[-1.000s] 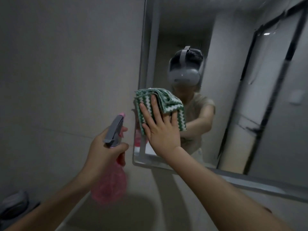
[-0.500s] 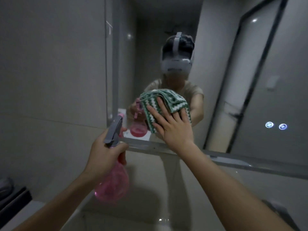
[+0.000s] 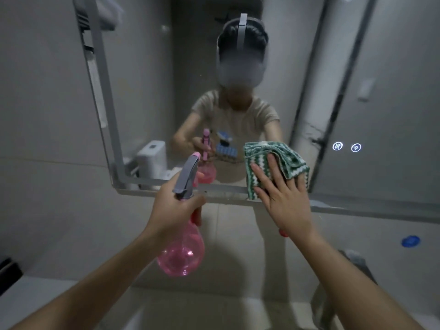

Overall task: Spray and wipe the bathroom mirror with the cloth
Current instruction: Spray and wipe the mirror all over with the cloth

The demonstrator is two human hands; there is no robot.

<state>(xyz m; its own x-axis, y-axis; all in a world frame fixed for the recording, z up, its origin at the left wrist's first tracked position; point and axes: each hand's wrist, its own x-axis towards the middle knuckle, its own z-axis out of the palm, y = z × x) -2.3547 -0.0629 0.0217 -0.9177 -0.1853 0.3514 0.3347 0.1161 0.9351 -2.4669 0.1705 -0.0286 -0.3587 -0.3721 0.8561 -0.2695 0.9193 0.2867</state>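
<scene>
The right hand (image 3: 284, 206) lies flat with fingers spread wide, pressing the folded cloth (image 3: 273, 163) against the mirror (image 3: 262, 55) just above the mirror's bottom edge. The cloth sits under the fingertips and reaches above them. Left of the cloth and off the glass, the left hand (image 3: 172, 210) grips the neck of the spray bottle (image 3: 182, 253), fingers curled round it, nozzle aimed at the mirror.

- Dim, grey, even light; my forearms cast only soft shadows on the wall below the mirror (image 3: 238, 67).
- Small bright glare at the far upper right; two lit icons (image 3: 346, 146) glow on the glass.
- Wide-angle bending curves the mirror's edges.
- The whole picture is soft, my reflection blurred.
</scene>
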